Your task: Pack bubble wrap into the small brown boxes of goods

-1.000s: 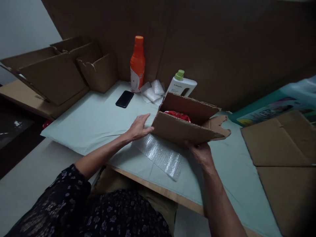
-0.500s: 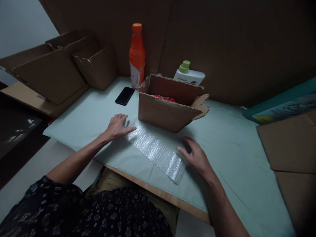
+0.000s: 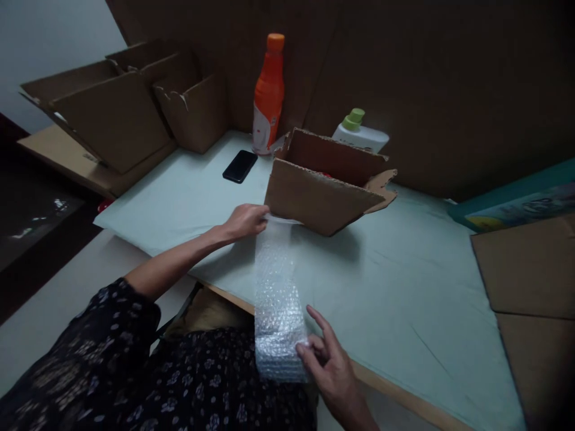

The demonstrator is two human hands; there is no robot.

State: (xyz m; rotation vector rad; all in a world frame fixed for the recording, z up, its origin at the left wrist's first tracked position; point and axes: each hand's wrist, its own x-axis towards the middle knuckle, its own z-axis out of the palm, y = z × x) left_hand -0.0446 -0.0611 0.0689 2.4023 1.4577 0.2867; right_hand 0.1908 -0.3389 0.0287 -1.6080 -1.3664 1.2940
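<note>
A strip of clear bubble wrap (image 3: 278, 293) stretches between my hands, its lower end hanging past the table's front edge. My left hand (image 3: 248, 221) is closed on its far end, close to the front left corner of a small open cardboard box (image 3: 314, 194). Lower down, my right hand (image 3: 330, 365) pinches the near right corner between thumb and fingers, with the index finger stretched out. Something red shows a little inside the box; the rest of its contents is hidden.
An orange bottle (image 3: 268, 96) and a black phone (image 3: 240, 166) are behind my left hand. A white bottle with a green cap (image 3: 359, 134) stands behind the box. Larger cardboard boxes (image 3: 112, 120) sit at the left; a teal box (image 3: 516, 197) is at the right.
Both hands, open before, have taken hold of the bubble wrap. The strip is lifted off the table and turned lengthwise toward me, my right hand moving down and nearer.
</note>
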